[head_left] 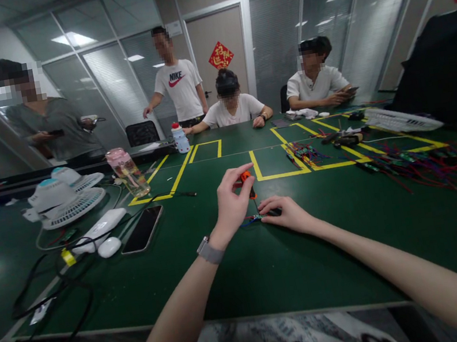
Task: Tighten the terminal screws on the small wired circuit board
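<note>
An orange and black screwdriver [247, 178] stands roughly upright in my left hand [233, 196], its handle between thumb and fingers. The thin shaft points down at a small green circuit board with wires [255, 218] on the green table. My right hand [286, 214] rests low beside it, thumb and fingers closed on the board's right side, where a small dark part [276, 212] shows between the fingers. The screwdriver's tip is too small to make out exactly.
Left of my hands lie a phone [142, 229], a white mouse [110, 247], cables, a pink-lidded bottle [129, 173] and white fans [62, 199]. Wired boards [411, 164] are heaped at the right. Yellow tape [282, 175] marks the green table [316, 273]. Several people are beyond it.
</note>
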Demonstrator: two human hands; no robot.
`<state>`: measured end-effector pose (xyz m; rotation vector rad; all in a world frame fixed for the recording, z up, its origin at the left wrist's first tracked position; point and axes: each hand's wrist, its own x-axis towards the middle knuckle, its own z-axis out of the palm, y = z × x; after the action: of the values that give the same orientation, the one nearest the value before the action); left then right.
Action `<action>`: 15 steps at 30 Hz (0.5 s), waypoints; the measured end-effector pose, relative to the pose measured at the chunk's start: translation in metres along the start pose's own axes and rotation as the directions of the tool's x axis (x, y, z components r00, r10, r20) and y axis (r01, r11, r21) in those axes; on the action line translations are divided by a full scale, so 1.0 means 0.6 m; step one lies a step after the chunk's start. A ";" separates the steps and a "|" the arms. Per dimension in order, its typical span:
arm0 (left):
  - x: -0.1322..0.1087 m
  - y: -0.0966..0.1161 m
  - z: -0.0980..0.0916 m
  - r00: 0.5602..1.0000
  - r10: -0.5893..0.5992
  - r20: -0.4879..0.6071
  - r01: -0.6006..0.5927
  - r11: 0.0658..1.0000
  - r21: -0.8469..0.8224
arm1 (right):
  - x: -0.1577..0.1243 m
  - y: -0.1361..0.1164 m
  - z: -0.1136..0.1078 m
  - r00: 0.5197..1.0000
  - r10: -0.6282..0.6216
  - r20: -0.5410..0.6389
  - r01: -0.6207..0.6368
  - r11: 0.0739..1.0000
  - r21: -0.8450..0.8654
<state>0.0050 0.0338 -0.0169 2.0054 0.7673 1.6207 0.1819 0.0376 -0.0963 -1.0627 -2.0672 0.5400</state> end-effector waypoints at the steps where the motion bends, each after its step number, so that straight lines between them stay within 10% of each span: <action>1: 0.000 0.002 -0.001 1.000 0.011 -0.027 -0.010 0.998 0.067 | 0.000 0.000 0.000 1.000 0.004 0.000 -0.004 1.000 0.000; 8: -0.001 0.003 0.003 0.996 0.009 0.091 -0.003 0.998 -0.066 | 0.000 0.003 -0.001 1.000 -0.013 0.000 0.013 1.000 0.014; 15: -0.001 0.000 0.001 0.997 0.040 -0.073 -0.029 0.988 0.151 | 0.000 0.001 -0.002 1.000 0.000 0.003 0.000 1.000 0.015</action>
<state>0.0054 0.0331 -0.0175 2.0806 0.9116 1.7135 0.1829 0.0379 -0.0957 -1.0536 -2.0631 0.5562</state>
